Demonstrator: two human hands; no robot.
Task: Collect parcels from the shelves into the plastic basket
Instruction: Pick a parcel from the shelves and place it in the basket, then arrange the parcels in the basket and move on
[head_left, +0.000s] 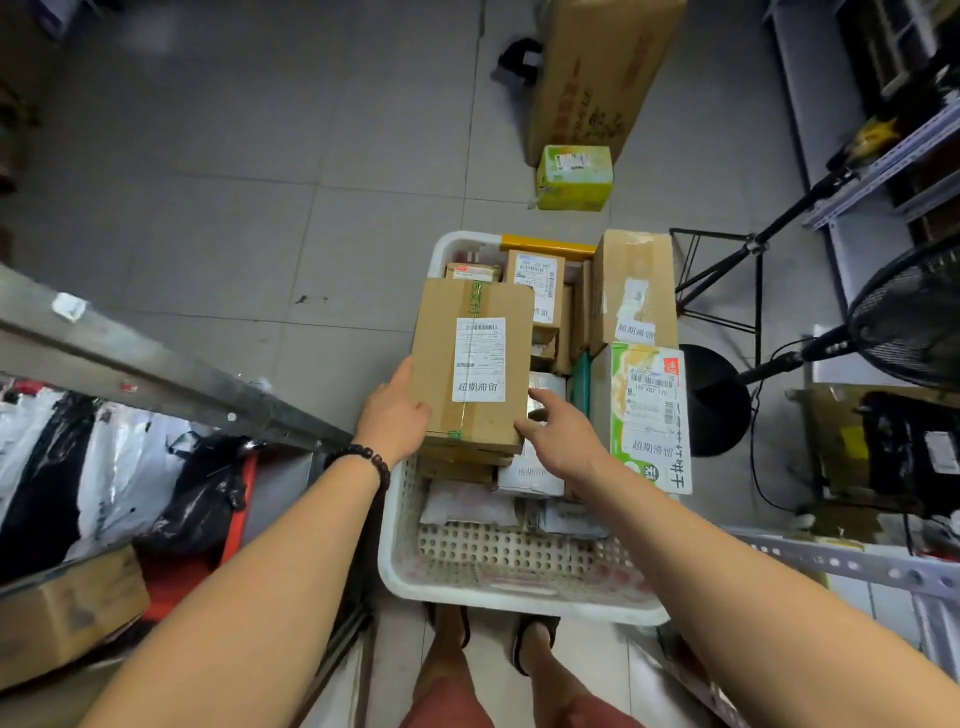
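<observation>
Head view: white plastic basket (519, 603) on tiled floor, crowded with parcels. Left hand (395, 413) grips the left edge of a labelled cardboard box (470, 364), over the stack at the basket's left side (contact below unclear). Right hand (563, 434) is slack-fingered, thumb touching the box's near right corner.

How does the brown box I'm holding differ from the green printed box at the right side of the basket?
The brown box is plain cardboard; the green printed box is printed green and white. The left hand grips the brown box over the basket, the right hand at its corner; the green printed box lies untouched by the right rim. Both carry white barcode labels.
</observation>
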